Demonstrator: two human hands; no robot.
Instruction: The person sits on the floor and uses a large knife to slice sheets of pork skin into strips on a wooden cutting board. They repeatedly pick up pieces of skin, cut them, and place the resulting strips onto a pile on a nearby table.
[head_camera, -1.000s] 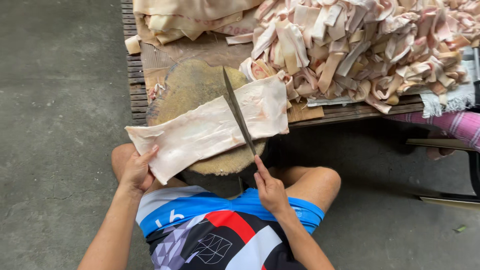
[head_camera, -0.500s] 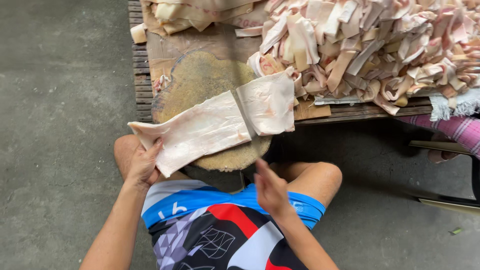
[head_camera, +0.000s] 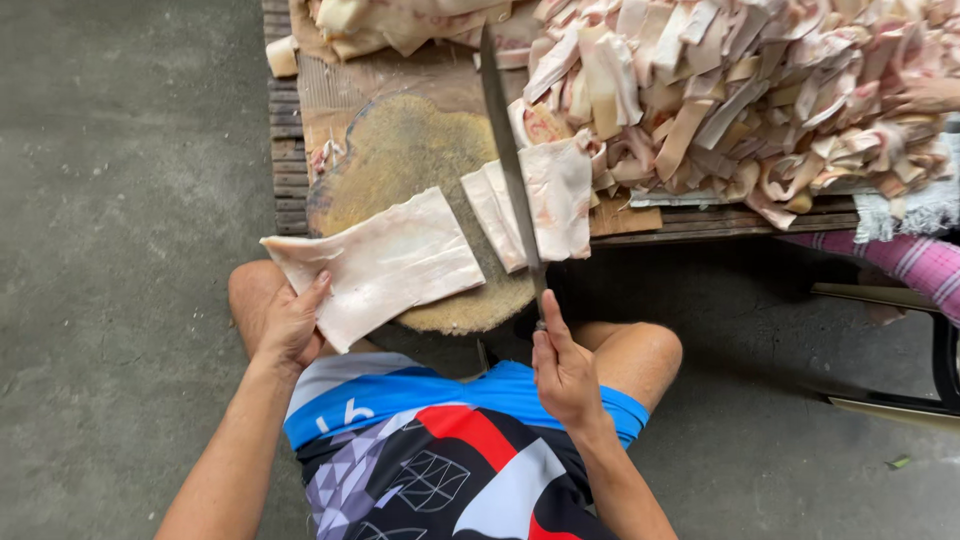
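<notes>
A low slatted wooden surface (head_camera: 285, 140) carries a round, worn chopping block (head_camera: 400, 160) at its near edge. Far right of the block, a large heap of cut pale strips (head_camera: 760, 100) covers the surface; a second, smaller pile (head_camera: 380, 20) lies at the far edge. A frayed cloth (head_camera: 920, 205) hangs at the right end, with a pink checked sleeve (head_camera: 920, 265) of another person just below it. The floor (head_camera: 120, 200) is grey concrete.

Two pale slabs lie on the block, apart from each other. The larger slab (head_camera: 385, 260) rests on the near left part and overhangs the block's edge toward the person's knee. The smaller slab (head_camera: 545, 200) lies to the right, just beside the heap.

The left hand (head_camera: 290, 325) is partly open, thumb on top, pinching the near left corner of the larger slab. The right hand (head_camera: 562, 370) is closed around the handle of a long knife (head_camera: 510, 160), whose blade points far, crossing above the smaller slab.
</notes>
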